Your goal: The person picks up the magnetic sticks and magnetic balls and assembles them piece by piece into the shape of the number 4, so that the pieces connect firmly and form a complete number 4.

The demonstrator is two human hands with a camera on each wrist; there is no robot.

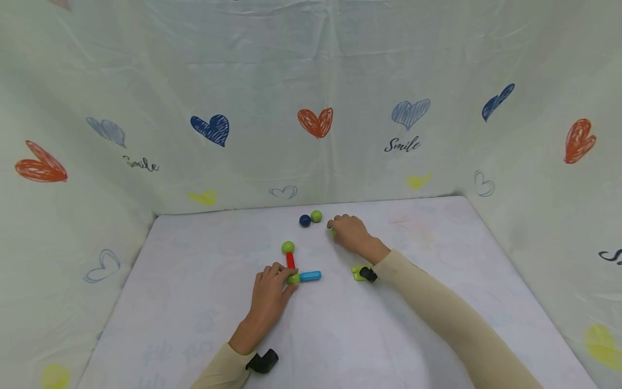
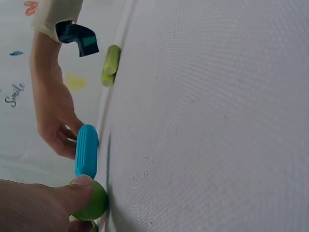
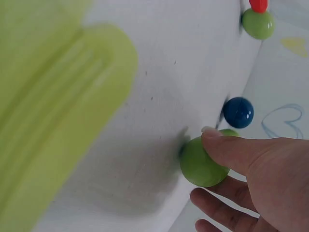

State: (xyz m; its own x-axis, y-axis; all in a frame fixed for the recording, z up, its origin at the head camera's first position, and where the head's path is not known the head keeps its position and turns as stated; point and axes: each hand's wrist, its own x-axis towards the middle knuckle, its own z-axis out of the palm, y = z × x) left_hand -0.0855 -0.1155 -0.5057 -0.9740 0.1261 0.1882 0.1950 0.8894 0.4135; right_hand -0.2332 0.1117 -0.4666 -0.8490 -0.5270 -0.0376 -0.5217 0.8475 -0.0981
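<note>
My left hand (image 1: 269, 294) pinches a green ball (image 2: 94, 203) with thumb and fingers. From that ball a light-blue ribbed rod (image 1: 311, 276) extends to the right. A red rod (image 1: 290, 260) runs from it toward the back, with another green ball (image 1: 288, 247) at its far end. Farther back on the right, my right hand (image 1: 351, 233) holds a separate green ball (image 3: 203, 164) between its thumb and fingers, low over the tabletop or on it; I cannot tell which. The right fingers partly cover this ball.
A dark-blue ball (image 1: 304, 220) and a green ball (image 1: 316, 216) lie near the table's back edge. Yellow-green ribbed rods (image 1: 357, 272) lie beneath the right wrist. Behind the white table (image 1: 194, 302) hangs a pale curtain (image 1: 262, 70) printed with hearts.
</note>
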